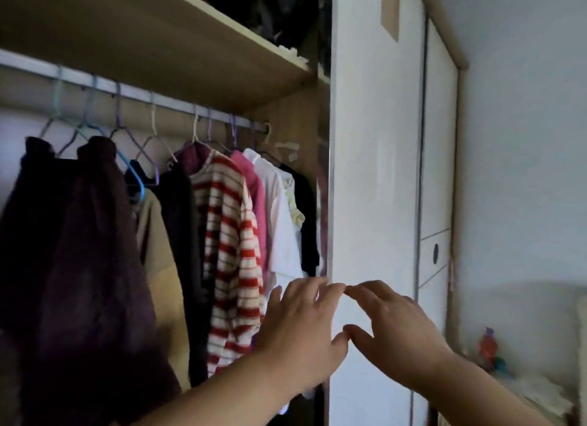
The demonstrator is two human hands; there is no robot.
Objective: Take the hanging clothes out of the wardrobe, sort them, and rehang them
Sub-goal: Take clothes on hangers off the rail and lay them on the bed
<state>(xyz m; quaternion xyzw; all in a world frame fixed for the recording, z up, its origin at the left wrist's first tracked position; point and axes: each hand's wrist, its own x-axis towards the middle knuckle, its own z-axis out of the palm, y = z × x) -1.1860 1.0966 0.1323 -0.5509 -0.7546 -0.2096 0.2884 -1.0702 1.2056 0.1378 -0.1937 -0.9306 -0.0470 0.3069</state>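
At the wardrobe's open side, a person's left hand [298, 330] and right hand [392, 333] are hovering with fingers spread wide and tips meeting, holding nothing, before the white sliding door [374, 171]. Just beyond, the hanging clothes [184, 222] are crowding the rail [178, 103], a red-striped sweater [228, 235] nearest the left hand. Soft, light and limp, they are probably best lifted by the hanger hooks [195, 123], not the fabric. Above, a shelf [190, 53] is carrying dark bundles [270, 9].
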